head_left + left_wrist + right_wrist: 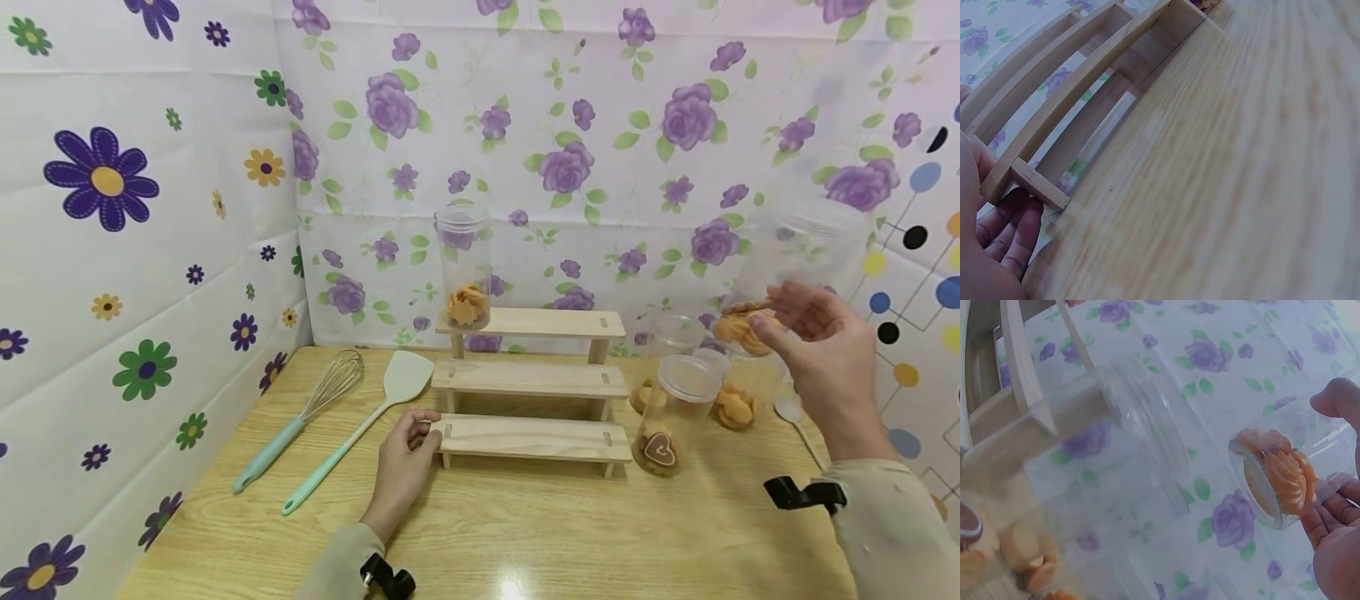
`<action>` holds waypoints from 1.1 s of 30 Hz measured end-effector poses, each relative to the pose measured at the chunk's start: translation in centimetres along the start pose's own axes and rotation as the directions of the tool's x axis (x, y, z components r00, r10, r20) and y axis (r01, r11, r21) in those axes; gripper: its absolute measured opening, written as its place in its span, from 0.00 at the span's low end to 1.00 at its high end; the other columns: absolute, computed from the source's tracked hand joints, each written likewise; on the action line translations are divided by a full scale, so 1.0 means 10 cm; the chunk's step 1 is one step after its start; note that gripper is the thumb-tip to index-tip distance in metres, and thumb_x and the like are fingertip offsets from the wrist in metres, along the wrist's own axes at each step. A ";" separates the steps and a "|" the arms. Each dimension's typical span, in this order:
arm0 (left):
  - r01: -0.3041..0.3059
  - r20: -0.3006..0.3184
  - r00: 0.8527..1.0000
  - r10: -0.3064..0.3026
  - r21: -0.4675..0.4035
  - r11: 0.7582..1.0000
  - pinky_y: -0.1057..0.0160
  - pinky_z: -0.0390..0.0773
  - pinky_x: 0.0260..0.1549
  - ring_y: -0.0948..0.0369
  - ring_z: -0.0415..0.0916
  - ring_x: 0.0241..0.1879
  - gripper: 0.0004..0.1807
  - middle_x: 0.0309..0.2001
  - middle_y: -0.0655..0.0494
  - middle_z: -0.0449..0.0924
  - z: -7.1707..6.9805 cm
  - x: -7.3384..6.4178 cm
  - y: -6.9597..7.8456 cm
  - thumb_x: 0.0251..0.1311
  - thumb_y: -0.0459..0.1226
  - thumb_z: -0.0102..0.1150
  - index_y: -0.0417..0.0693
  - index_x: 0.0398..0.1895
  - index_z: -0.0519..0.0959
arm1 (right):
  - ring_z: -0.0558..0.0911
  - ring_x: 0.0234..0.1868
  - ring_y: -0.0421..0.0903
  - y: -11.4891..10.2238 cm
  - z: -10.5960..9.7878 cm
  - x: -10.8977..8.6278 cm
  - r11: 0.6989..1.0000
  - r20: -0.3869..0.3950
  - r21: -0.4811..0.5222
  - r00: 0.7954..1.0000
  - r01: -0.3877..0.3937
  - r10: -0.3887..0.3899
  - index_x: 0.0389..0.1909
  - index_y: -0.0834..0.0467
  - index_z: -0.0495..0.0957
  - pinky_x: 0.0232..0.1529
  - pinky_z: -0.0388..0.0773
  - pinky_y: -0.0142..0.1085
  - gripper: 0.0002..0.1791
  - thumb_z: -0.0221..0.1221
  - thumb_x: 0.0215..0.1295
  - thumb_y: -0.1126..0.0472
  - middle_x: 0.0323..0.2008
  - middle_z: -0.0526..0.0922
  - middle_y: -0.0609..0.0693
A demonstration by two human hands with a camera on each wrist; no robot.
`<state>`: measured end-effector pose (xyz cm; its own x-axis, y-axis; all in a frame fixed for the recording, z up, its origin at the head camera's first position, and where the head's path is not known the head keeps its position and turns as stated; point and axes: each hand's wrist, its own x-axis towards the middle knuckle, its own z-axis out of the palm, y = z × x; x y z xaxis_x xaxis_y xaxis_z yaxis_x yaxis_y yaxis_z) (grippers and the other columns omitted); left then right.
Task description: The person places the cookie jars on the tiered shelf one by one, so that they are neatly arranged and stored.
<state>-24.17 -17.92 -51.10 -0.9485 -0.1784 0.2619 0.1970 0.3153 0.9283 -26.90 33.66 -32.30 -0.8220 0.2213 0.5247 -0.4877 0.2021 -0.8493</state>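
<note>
My right hand (832, 358) holds a clear lidded jar (808, 250) up off the table at the right. Orange-brown cookies (1286, 478) lie in the bottom of it, seen closely in the right wrist view. At the left end of a three-step wooden display stand (525, 437), my left hand (405, 467) grips the lowest board. In the left wrist view its fingers curl under that board by the short leg. On the top step, at the left, stands another clear jar (463, 258) with orange-brown cookies inside.
Right of the stand, a clear jar (686, 387) with a heart-decorated cookie stands before more jars with cookies (735, 407). A white spoon (798, 425) lies beyond them. To the left lie a whisk (303, 417) and a pale spatula (408, 375). Floral cloth (480, 83) hangs behind.
</note>
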 end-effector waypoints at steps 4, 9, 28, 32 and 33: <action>-0.007 -0.005 1.000 0.007 0.015 1.000 0.66 0.79 0.42 0.61 0.83 0.42 0.12 0.45 0.55 0.89 0.00 0.00 -0.01 0.78 0.35 0.63 0.54 0.58 0.86 | 0.85 0.58 0.41 -0.03 0.15 0.07 0.988 0.035 0.153 0.999 0.026 -0.031 0.71 0.61 0.81 0.55 0.79 0.20 0.31 0.74 0.67 0.74 0.58 0.88 0.45; -0.007 0.001 1.000 0.007 0.020 1.000 0.66 0.79 0.41 0.60 0.82 0.41 0.12 0.45 0.53 0.89 -0.01 0.00 -0.02 0.78 0.35 0.63 0.54 0.58 0.86 | 0.85 0.57 0.42 -0.06 0.33 0.11 0.981 0.058 0.190 0.997 0.032 -0.044 0.70 0.61 0.80 0.55 0.80 0.21 0.31 0.74 0.67 0.75 0.58 0.88 0.47; -0.005 0.008 1.000 0.005 -0.017 1.000 0.66 0.79 0.43 0.60 0.82 0.42 0.11 0.45 0.53 0.89 -0.01 0.00 0.00 0.78 0.35 0.63 0.54 0.59 0.86 | 0.82 0.63 0.47 -0.19 1.24 0.21 0.997 0.166 0.063 0.985 0.039 -0.049 0.74 0.62 0.77 0.61 0.77 0.24 0.34 0.76 0.70 0.62 0.61 0.86 0.44; -0.003 0.007 1.000 0.003 -0.006 1.000 0.66 0.79 0.43 0.61 0.82 0.42 0.12 0.45 0.54 0.89 -0.01 0.00 -0.01 0.78 0.35 0.64 0.56 0.58 0.86 | 0.82 0.64 0.45 -0.19 1.41 0.19 0.999 0.191 0.034 0.981 0.038 -0.043 0.74 0.61 0.77 0.64 0.76 0.26 0.34 0.76 0.72 0.58 0.62 0.85 0.44; -0.004 0.006 1.000 0.004 -0.002 1.000 0.66 0.79 0.43 0.61 0.82 0.42 0.12 0.45 0.54 0.89 -0.01 0.00 -0.01 0.77 0.35 0.64 0.56 0.58 0.86 | 0.81 0.64 0.45 -0.19 1.45 0.19 0.999 0.196 0.039 0.980 0.035 -0.042 0.74 0.61 0.77 0.64 0.76 0.27 0.34 0.76 0.72 0.58 0.62 0.85 0.45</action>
<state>-24.18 -18.04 -51.15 -0.9492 -0.1719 0.2637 0.2010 0.3136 0.9280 -31.79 19.87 -30.53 -0.8424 0.0208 0.5385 -0.5275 0.1726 -0.8319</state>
